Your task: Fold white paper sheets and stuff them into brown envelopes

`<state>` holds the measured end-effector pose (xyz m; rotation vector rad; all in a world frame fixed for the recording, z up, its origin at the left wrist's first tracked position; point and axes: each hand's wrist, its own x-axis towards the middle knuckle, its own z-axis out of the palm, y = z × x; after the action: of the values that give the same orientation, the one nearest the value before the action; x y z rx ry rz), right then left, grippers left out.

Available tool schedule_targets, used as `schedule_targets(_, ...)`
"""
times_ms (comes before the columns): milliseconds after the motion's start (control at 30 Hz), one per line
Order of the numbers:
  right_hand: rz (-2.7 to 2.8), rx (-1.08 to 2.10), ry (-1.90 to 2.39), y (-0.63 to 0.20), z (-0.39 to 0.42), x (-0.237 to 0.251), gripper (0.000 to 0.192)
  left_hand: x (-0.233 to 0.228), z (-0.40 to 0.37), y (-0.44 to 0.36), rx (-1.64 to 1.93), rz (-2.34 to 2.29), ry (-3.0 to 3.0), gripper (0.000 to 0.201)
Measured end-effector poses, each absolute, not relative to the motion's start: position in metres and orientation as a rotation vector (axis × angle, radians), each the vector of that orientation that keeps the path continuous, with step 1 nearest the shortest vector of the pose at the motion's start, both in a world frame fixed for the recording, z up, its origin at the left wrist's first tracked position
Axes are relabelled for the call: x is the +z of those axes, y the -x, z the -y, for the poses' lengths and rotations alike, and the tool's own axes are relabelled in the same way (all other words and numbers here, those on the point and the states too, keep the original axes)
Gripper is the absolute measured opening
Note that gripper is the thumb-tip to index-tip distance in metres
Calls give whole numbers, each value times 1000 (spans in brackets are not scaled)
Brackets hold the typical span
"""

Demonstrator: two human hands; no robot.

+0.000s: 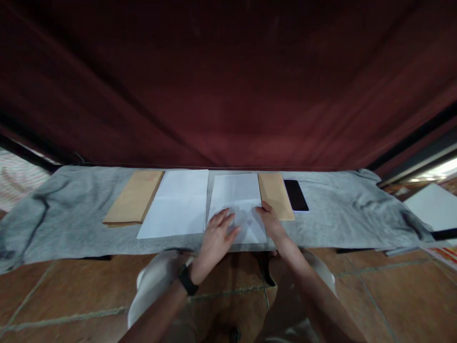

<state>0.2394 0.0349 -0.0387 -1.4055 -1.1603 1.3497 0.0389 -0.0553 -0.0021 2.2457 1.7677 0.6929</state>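
Observation:
A white sheet of paper (235, 188) lies in front of me on the grey cloth. My left hand (218, 233) rests on its lower left part, with fingers apart. At the sheet's right edge, my right hand (269, 219) is closed on the paper, its thumb side over the edge; the other fingers are partly hidden. Just right of the sheet lies a brown envelope (276, 190), partly under my right hand. A stack of white paper (178, 200) sits to the left of the sheet.
A pile of brown envelopes (134, 197) lies farther left. A dark-screened phone (296, 195) is right of the single envelope. The grey cloth (335, 209) covers a narrow surface, and a dark red fabric (228, 105) hangs behind it. Tiled floor (357, 290) shows below.

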Motion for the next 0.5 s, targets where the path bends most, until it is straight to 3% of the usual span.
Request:
schedule_targets(300,1577,832,1562,-228,-34,-53,72,-28,21,-18,484,-1864,-2164,46)
schedule_targets(500,1794,685,1577,-224,-24,-51,61,-33,13,-28,314,-1781,-2263,51)
